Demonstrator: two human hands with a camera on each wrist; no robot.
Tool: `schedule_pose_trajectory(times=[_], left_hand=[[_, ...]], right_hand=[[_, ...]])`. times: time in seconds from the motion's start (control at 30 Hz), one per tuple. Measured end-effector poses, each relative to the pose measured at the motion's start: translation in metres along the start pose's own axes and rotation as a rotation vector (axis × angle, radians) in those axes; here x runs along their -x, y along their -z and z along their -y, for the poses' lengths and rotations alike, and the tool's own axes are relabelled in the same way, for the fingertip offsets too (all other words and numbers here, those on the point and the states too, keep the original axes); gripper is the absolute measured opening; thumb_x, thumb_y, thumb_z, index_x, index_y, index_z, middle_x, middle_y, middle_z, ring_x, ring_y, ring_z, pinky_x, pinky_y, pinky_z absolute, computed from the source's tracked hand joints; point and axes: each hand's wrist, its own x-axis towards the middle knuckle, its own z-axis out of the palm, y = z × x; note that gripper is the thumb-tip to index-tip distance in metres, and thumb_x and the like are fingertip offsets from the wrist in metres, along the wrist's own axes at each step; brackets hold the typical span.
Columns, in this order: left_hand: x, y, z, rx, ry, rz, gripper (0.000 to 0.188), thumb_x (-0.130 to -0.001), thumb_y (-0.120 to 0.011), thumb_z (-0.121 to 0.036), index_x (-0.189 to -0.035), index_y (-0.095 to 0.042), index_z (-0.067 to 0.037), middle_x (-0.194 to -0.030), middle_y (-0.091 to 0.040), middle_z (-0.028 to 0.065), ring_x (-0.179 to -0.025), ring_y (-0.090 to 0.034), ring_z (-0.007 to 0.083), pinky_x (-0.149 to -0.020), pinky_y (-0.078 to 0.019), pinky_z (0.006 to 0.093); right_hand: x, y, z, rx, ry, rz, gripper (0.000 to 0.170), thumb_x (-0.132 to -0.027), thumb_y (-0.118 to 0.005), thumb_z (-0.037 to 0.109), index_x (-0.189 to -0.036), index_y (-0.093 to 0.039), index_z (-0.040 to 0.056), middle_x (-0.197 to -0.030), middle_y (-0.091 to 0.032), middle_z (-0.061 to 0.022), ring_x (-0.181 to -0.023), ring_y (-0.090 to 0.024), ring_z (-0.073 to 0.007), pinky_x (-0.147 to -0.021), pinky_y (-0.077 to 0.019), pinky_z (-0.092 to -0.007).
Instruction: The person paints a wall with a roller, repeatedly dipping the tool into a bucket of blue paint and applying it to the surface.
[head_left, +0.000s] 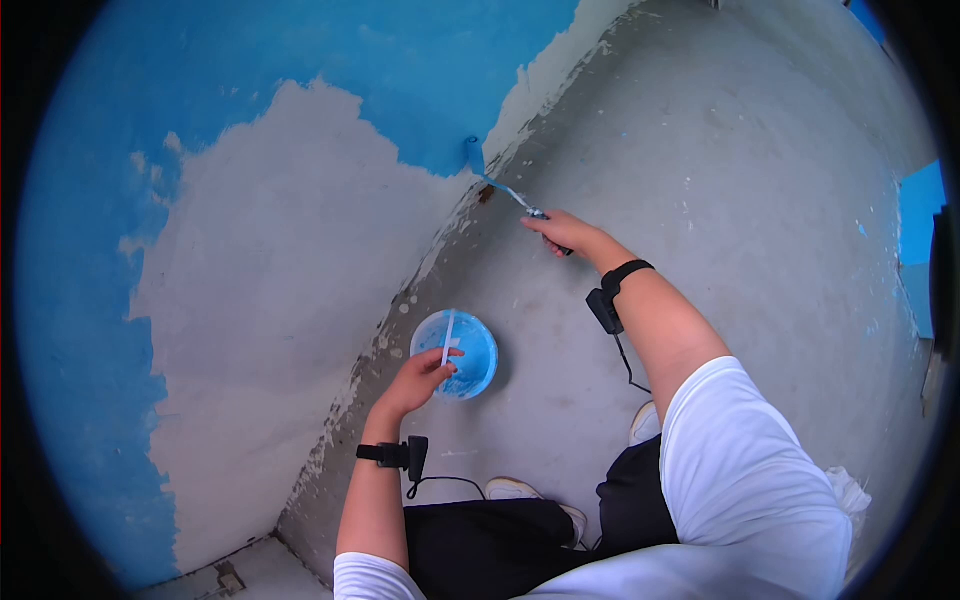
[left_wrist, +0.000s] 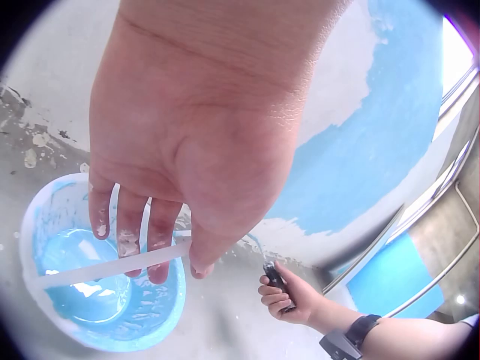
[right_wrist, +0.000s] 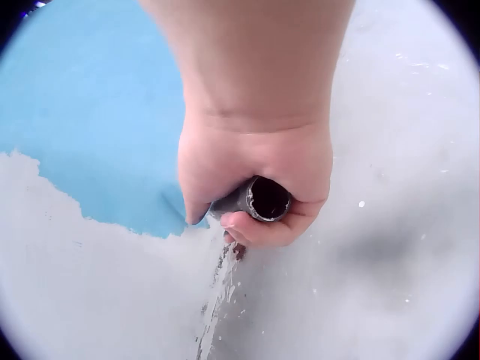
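My right hand (head_left: 568,233) grips the black handle of a paint roller (head_left: 475,157). The blue roller head lies against the lower wall (head_left: 260,230), at the border of fresh blue and bare pale plaster. In the right wrist view the fingers (right_wrist: 262,234) wrap the handle, whose hollow round end faces the camera. My left hand (head_left: 412,385) holds the white strap handle (left_wrist: 105,270) of a plastic bucket (head_left: 488,365), fingers hooked over it and thumb alongside. Light blue paint (left_wrist: 75,255) covers the bucket's bottom and smears its inner wall. Whitish paint marks the left fingers.
Grey concrete floor (head_left: 700,200) with paint specks stretches right of the wall's base. The person's shoes (head_left: 512,488) stand behind the bucket. A blue-painted patch (head_left: 920,240) shows at the far right. Cables hang from both wrist cameras (head_left: 603,310).
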Motion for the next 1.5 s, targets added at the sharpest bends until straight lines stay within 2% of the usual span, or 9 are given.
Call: schedule_pose_trajectory(times=[0.37,0.43,0.67,0.83,0.97,1.07,1.13,1.23,1.5], left_hand=[[0.001,0.0,-0.004,-0.009,0.003,-0.009,0.028,-0.096,-0.061,-0.015,-0.123,-0.065,-0.01,-0.1,-0.066,0.0023,-0.094,-0.06,0.0118,-0.085,-0.048,0.0295],[0.002,0.0,-0.005,-0.009,0.004,-0.01,0.028,-0.096,-0.061,-0.016,-0.123,-0.065,-0.01,-0.1,-0.067,0.0023,-0.093,-0.06,0.0118,-0.085,-0.048,0.0295],[0.002,0.0,-0.002,-0.01,0.0,-0.011,0.027,-0.096,-0.062,-0.016,-0.123,-0.066,-0.011,-0.1,-0.067,0.0023,-0.093,-0.06,0.0119,-0.085,-0.0481,0.0298],[0.0,0.0,0.002,-0.002,-0.006,-0.01,0.027,-0.096,-0.062,-0.016,-0.122,-0.066,-0.011,-0.099,-0.067,0.002,-0.093,-0.06,0.012,-0.084,-0.0481,0.0295],[0.001,0.0,0.0,-0.002,-0.002,-0.009,0.027,-0.096,-0.062,-0.016,-0.122,-0.066,-0.011,-0.1,-0.067,0.0022,-0.093,-0.06,0.0122,-0.085,-0.0482,0.03],[0.0,0.001,0.0,0.004,-0.005,-0.003,0.027,-0.096,-0.061,-0.015,-0.123,-0.066,-0.011,-0.1,-0.067,0.0022,-0.093,-0.06,0.0121,-0.085,-0.0483,0.0298],[0.002,0.0,-0.002,-0.01,-0.012,-0.012,0.028,-0.096,-0.061,-0.015,-0.123,-0.065,-0.011,-0.1,-0.066,0.002,-0.092,-0.06,0.0119,-0.084,-0.0483,0.0297],[0.002,-0.001,0.0,-0.008,-0.007,-0.017,0.028,-0.096,-0.062,-0.015,-0.123,-0.065,-0.01,-0.099,-0.066,0.0019,-0.092,-0.06,0.0119,-0.084,-0.0484,0.0296],[0.002,0.0,-0.002,-0.023,-0.004,-0.02,0.028,-0.096,-0.062,-0.016,-0.123,-0.066,-0.01,-0.099,-0.067,0.0025,-0.091,-0.06,0.0123,-0.083,-0.0486,0.0299]], right_hand=[[-0.018,0.006,-0.009,0.106,0.122,-0.243,0.029,-0.098,-0.055,0.03,-0.099,-0.054,0.0018,-0.064,-0.05,-0.0049,-0.047,-0.047,-0.0153,-0.042,-0.0429,-0.0331],[-0.021,0.003,-0.007,0.331,0.095,-0.34,0.031,-0.099,-0.054,0.031,-0.094,-0.058,0.0013,-0.062,-0.049,-0.0048,-0.046,-0.047,-0.016,-0.042,-0.0419,-0.0341],[-0.017,-0.015,-0.002,0.218,0.142,-0.219,0.034,-0.098,-0.056,0.034,-0.088,-0.061,0.0012,-0.063,-0.053,-0.0066,-0.045,-0.047,-0.0167,-0.043,-0.0396,-0.0345],[-0.007,-0.011,-0.016,0.555,0.459,-0.338,0.04,-0.097,-0.056,0.038,-0.088,-0.064,-0.0008,-0.07,-0.06,-0.0109,-0.06,-0.055,-0.0223,-0.061,-0.0463,-0.0388],[-0.005,-0.004,-0.012,0.508,0.399,-0.258,0.042,-0.098,-0.054,0.039,-0.092,-0.064,-0.0018,-0.072,-0.061,-0.0123,-0.069,-0.058,-0.0251,-0.067,-0.0472,-0.0406],[-0.011,-0.015,-0.002,0.532,0.354,-0.296,0.043,-0.099,-0.052,0.038,-0.088,-0.064,-0.0016,-0.069,-0.059,-0.0122,-0.06,-0.057,-0.0236,-0.059,-0.0464,-0.0412],[-0.017,-0.02,0.005,0.413,0.112,-0.227,0.044,-0.1,-0.05,0.038,-0.084,-0.062,-0.0019,-0.063,-0.056,-0.0115,-0.049,-0.053,-0.0223,-0.048,-0.0427,-0.0414],[-0.02,-0.024,0.006,0.417,0.184,-0.27,0.044,-0.1,-0.049,0.037,-0.082,-0.06,-0.0018,-0.058,-0.052,-0.0096,-0.041,-0.048,-0.0211,-0.041,-0.0377,-0.04],[-0.012,-0.028,0.022,0.415,0.09,-0.198,0.043,-0.1,-0.05,0.036,-0.084,-0.06,-0.0025,-0.059,-0.054,-0.0123,-0.046,-0.052,-0.0242,-0.047,-0.0412,-0.0416]])
